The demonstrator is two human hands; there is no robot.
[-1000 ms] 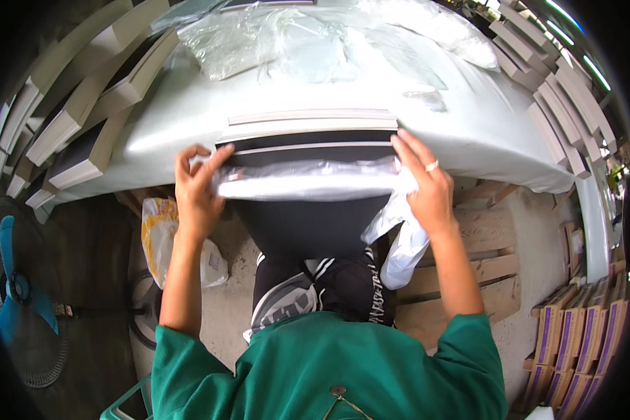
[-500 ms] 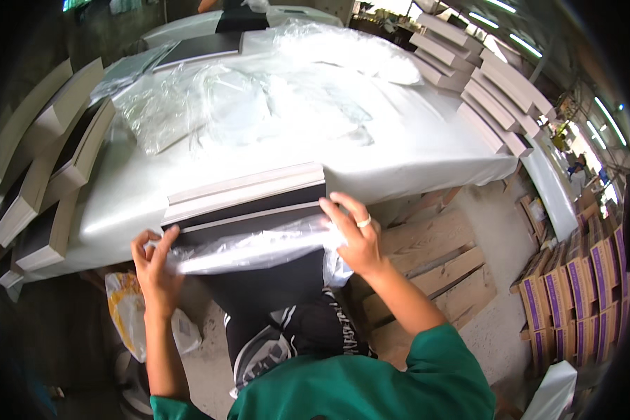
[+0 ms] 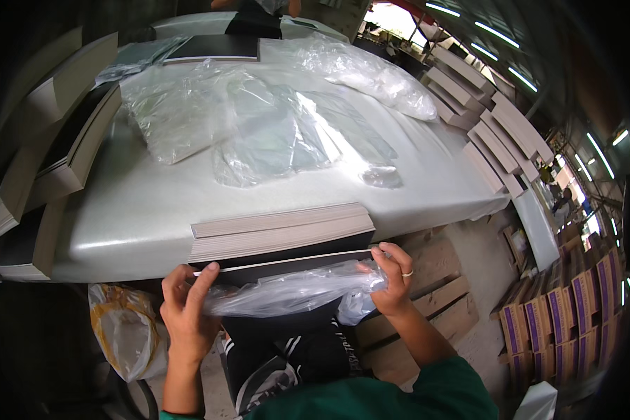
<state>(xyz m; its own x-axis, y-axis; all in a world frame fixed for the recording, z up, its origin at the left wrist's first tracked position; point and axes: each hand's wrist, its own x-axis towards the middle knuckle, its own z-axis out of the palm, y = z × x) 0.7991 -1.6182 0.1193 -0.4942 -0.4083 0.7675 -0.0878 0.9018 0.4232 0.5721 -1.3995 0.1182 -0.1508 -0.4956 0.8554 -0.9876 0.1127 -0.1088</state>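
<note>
My left hand (image 3: 187,308) pinches the left end of a black board (image 3: 259,271) with a pale edge, thumb on top. At the right end, my right hand (image 3: 393,280), with a ring on one finger, grips the same board. A clear plastic bag (image 3: 297,289) lies bunched across the board between both hands, and its right end hangs down below my right hand. The board's lower part extends over my lap. Just beyond it, at the table's near edge, sits a stack of boards (image 3: 280,231) with pale edges and a black face.
Clear plastic bags (image 3: 273,136) are spread over the white-covered table (image 3: 119,231). Board stacks stand at left (image 3: 84,140) and right (image 3: 504,140). Another black board (image 3: 213,47) lies far back, near a person. Right are a wooden pallet (image 3: 434,308) and cartons (image 3: 560,315).
The view has shifted, so the table and stacks sit differently in the picture. Both hands keep hold of the board, and the plastic across it looks more crumpled.
</note>
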